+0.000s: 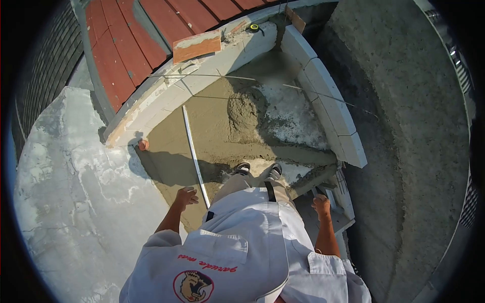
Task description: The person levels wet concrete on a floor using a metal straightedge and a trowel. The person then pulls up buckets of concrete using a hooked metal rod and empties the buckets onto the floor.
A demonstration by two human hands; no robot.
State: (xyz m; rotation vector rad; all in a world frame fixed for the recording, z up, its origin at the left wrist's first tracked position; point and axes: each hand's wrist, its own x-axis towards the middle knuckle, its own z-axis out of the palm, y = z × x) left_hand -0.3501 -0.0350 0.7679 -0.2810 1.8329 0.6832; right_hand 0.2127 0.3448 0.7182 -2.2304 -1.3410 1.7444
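Note:
My left hand (187, 196) hangs in the air with its fingers loosely spread and nothing in it. Closest to it is a long pale metal straightedge (193, 150), which lies on wet, smoothed mortar (164, 129). On the other side of my body, my right hand (321, 204) is held with curled fingers; whether they enclose anything is hidden. A pale metal piece (331, 198) shows just behind it. My feet in dark sandals (274, 171) stand on a light patch amid the mortar. A rough mortar heap (245, 113) lies ahead of them.
Low white block walls (331, 108) curve around the mortar floor. Thin strings (212, 77) cross above it. On the left wall lie a brown tile piece (197, 47) and a yellow-black tape measure (254, 28). Red roofing (121, 43) lies beyond; a drop (374, 151) borders the right wall.

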